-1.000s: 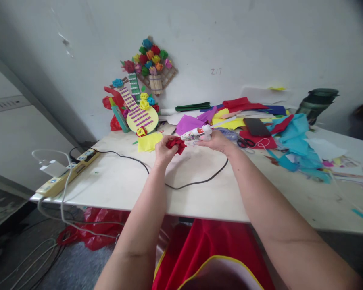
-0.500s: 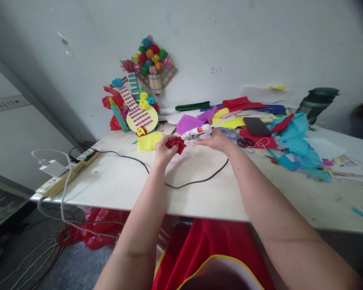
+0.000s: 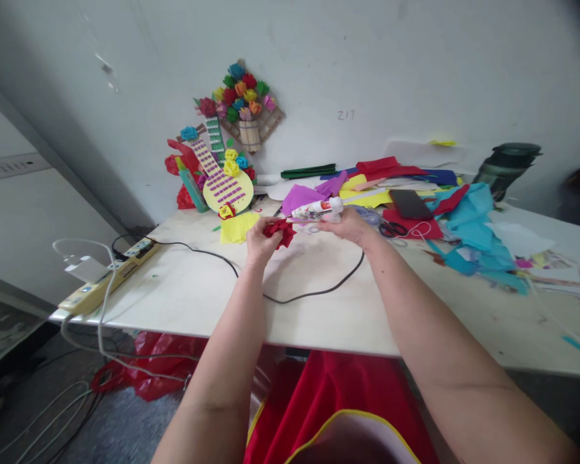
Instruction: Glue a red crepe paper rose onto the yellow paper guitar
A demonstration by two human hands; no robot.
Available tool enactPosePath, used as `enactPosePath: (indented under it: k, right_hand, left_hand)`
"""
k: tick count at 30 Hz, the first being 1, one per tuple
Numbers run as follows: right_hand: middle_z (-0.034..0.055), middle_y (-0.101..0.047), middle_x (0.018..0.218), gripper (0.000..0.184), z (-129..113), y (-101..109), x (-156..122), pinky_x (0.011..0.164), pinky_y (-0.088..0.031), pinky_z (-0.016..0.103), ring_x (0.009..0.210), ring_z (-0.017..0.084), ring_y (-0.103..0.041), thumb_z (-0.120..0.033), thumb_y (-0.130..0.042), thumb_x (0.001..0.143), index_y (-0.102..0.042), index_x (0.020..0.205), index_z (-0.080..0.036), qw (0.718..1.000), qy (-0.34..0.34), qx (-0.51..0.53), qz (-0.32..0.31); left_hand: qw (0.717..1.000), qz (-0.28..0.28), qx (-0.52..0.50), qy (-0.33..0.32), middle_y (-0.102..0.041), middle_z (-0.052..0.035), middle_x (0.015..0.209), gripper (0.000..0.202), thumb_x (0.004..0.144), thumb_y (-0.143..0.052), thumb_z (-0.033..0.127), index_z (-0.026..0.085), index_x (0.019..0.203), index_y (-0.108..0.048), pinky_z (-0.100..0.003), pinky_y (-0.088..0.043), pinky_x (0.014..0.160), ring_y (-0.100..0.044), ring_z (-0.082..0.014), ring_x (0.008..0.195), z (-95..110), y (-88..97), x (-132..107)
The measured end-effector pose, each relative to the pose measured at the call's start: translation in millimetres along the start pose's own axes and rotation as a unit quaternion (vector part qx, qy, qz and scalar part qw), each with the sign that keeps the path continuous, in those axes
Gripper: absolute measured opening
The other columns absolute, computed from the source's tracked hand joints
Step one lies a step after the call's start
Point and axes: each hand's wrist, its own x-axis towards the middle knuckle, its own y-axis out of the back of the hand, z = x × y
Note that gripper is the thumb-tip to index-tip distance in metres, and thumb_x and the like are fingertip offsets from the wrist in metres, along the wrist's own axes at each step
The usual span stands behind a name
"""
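Pinched in the fingers of my left hand (image 3: 261, 242) is a red paper flower (image 3: 282, 233) with pointed, folded petals. My right hand (image 3: 347, 225) is wrapped round a white hot glue gun (image 3: 318, 209), which lies level and points left at the flower. The nozzle is close by the petals; I cannot tell whether it touches them. A black cord (image 3: 314, 295) loops over the table below both hands. Just behind my left hand lies a yellow paper sheet (image 3: 238, 228).
A yellow power strip (image 3: 109, 277) lies along the table's left edge. Paper-flower crafts (image 3: 228, 193) lean on the wall. Coloured paper (image 3: 302, 198), scissors (image 3: 393, 229), a dark flat object (image 3: 410, 203) and a dark bottle (image 3: 505, 171) are at the back and right.
The glue gun and my right hand have shifted slightly right, and the glue gun lies more level. My left hand still holds the flower, now turned a little.
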Motion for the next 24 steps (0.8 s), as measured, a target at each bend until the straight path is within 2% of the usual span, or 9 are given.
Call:
enactPosePath:
  k: [4, 6, 9, 12, 15, 19, 22, 24]
  right_hand:
    - [0.0023, -0.058, 0.058, 0.041, -4.6, 0.2, -4.0, 0.046, -0.04, 0.027, 0.049, 0.013, -0.05, -0.055, -0.07, 0.059, -0.06, 0.07, -0.016, 0.998, -0.007, 0.053, 0.013]
    - [0.0025, -0.059, 0.061, 0.041, -4.3, -0.6, -4.7, 0.046, -0.039, 0.027, 0.048, 0.012, -0.048, -0.054, -0.07, 0.06, -0.06, 0.074, -0.016, 0.997, 0.0, 0.075, 0.023]
    - [0.0048, -0.063, 0.07, 0.04, -1.5, -1.7, -4.8, 0.052, -0.043, 0.029, 0.056, 0.015, -0.053, -0.049, -0.071, 0.059, -0.063, 0.079, -0.015, 0.997, 0.001, 0.073, 0.023]
    - [0.0054, -0.068, 0.082, 0.035, 3.9, -2.4, -3.9, 0.066, -0.047, 0.033, 0.073, 0.02, -0.06, -0.044, -0.069, 0.064, -0.066, 0.086, -0.017, 0.999, 0.028, 0.014, -0.028]
    - [0.0053, -0.069, 0.093, 0.037, 10.7, -5.5, -1.6, 0.076, -0.047, 0.034, 0.085, 0.023, -0.062, -0.037, -0.065, 0.069, -0.066, 0.1, -0.017, 0.989, 0.072, -0.106, -0.074]
    - [0.0093, -0.062, 0.12, 0.05, 19.7, -20.0, 2.5, 0.085, -0.044, 0.033, 0.106, 0.026, -0.058, -0.033, -0.059, 0.076, -0.056, 0.124, -0.019, 0.958, 0.087, -0.245, -0.117]
    - [0.0108, -0.06, 0.123, 0.057, 25.2, -36.4, 4.4, 0.089, -0.041, 0.033, 0.11, 0.025, -0.054, -0.025, -0.055, 0.08, -0.045, 0.135, -0.02, 0.928, 0.102, -0.33, -0.144]
    - [0.0118, -0.06, 0.12, 0.054, 26.6, -45.9, 4.0, 0.092, -0.039, 0.032, 0.111, 0.024, -0.053, -0.023, -0.052, 0.082, -0.044, 0.136, -0.019, 0.911, 0.119, -0.362, -0.158]
  left_hand:
    - [0.997, 0.038, -0.048, 0.052, -0.07, -0.0048, 0.079, 0.025, 0.058, -0.063, 0.013, 0.019, 0.083, -0.065, -0.027, -0.054, 0.063, -0.066, -0.0167, 0.072, 0.0, 1.1, 1.8]
    - [0.992, 0.069, -0.078, 0.076, -0.07, -0.0058, 0.079, 0.025, 0.058, -0.064, 0.015, 0.018, 0.083, -0.063, -0.026, -0.053, 0.057, -0.066, -0.0163, 0.069, -0.9, 3.0, 4.1]
    - [0.978, 0.132, -0.124, 0.108, -0.07, -0.0061, 0.079, 0.026, 0.057, -0.065, 0.018, 0.018, 0.083, -0.06, -0.025, -0.052, 0.053, -0.066, -0.0157, 0.065, -3.8, 8.2, 8.7]
    - [0.965, 0.185, -0.152, 0.103, -0.069, -0.0054, 0.078, 0.028, 0.057, -0.066, 0.021, 0.018, 0.084, -0.058, -0.025, -0.053, 0.054, -0.066, -0.0156, 0.066, -9.7, 15.4, 13.8]
    - [0.962, 0.213, -0.156, 0.07, -0.069, -0.0056, 0.082, 0.025, 0.06, -0.063, 0.027, 0.019, 0.083, -0.057, -0.026, -0.054, 0.057, -0.067, -0.0168, 0.072, -17.0, 21.6, 18.1]
    - [0.966, 0.209, -0.145, 0.052, -0.069, -0.0066, 0.083, 0.025, 0.062, -0.062, 0.033, 0.019, 0.082, -0.057, -0.028, -0.055, 0.06, -0.068, -0.0181, 0.077, -20.7, 23.1, 19.9]
    - [0.969, 0.177, -0.159, 0.067, -0.069, -0.0064, 0.082, 0.026, 0.062, -0.064, 0.035, 0.02, 0.082, -0.057, -0.028, -0.054, 0.057, -0.067, -0.018, 0.072, -16.7, 18.0, 17.1]
    - [0.969, 0.148, -0.183, 0.079, -0.069, -0.0058, 0.081, 0.028, 0.059, -0.067, 0.032, 0.019, 0.083, -0.057, -0.028, -0.054, 0.057, -0.067, -0.0172, 0.071, -12.1, 13.3, 13.8]
